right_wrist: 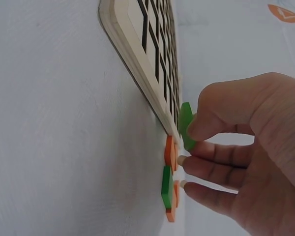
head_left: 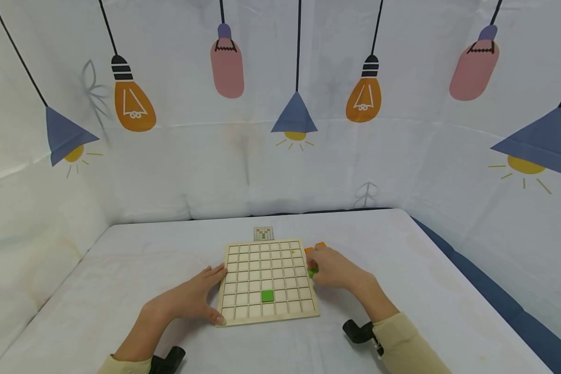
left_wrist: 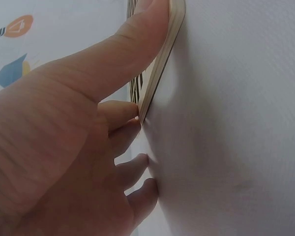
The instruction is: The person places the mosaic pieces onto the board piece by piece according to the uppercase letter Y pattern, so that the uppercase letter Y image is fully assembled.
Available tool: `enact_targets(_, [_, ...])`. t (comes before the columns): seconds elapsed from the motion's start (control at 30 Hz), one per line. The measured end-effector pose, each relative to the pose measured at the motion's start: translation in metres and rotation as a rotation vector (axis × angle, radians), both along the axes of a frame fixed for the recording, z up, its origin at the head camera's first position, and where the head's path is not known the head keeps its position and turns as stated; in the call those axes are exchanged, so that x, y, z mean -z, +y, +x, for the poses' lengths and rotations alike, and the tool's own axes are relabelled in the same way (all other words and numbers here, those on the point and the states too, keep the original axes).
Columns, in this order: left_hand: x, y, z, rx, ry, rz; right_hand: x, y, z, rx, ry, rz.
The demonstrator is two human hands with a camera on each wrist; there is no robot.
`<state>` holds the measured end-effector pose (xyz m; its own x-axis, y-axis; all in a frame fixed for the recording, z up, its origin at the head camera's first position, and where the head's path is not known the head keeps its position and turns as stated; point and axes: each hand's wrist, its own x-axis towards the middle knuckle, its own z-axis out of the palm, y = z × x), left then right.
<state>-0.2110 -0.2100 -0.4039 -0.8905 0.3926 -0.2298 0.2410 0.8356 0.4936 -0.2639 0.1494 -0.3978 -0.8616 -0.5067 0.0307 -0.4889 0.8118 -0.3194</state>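
Note:
A square wooden grid board [head_left: 250, 318] lies on the white table, with one green square tile [head_left: 267, 296] in a cell near its front. My left hand [head_left: 187, 298] rests against the board's left edge, thumb at the front corner and fingers extended along the side. Just past the board's right edge, my right hand [head_left: 334, 267] pinches a green tile [right_wrist: 185, 123] between thumb and index finger. In the right wrist view, orange tiles [right_wrist: 170, 152] and another green tile [right_wrist: 166, 188] lie on the table below those fingers.
Behind the board lies a small card [head_left: 264, 234] printed with a grid pattern. A white cloth [head_left: 248, 171] with printed lamps hangs around the table [head_left: 168, 244]. Dark blue fabric [head_left: 486, 285] runs along the table's right side.

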Motion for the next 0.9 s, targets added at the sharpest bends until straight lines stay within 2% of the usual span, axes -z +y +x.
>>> enact_targets(0.43, [0.001, 0.0, -0.001, 0.002, -0.003, -0.003, 0.001, -0.003, -0.002, -0.031, 0.052, -0.024])
enact_targets(0.9, [0.0, 0.001, -0.001, -0.005, -0.013, 0.005, 0.001, -0.013, 0.0, -0.048, 0.053, -0.036])
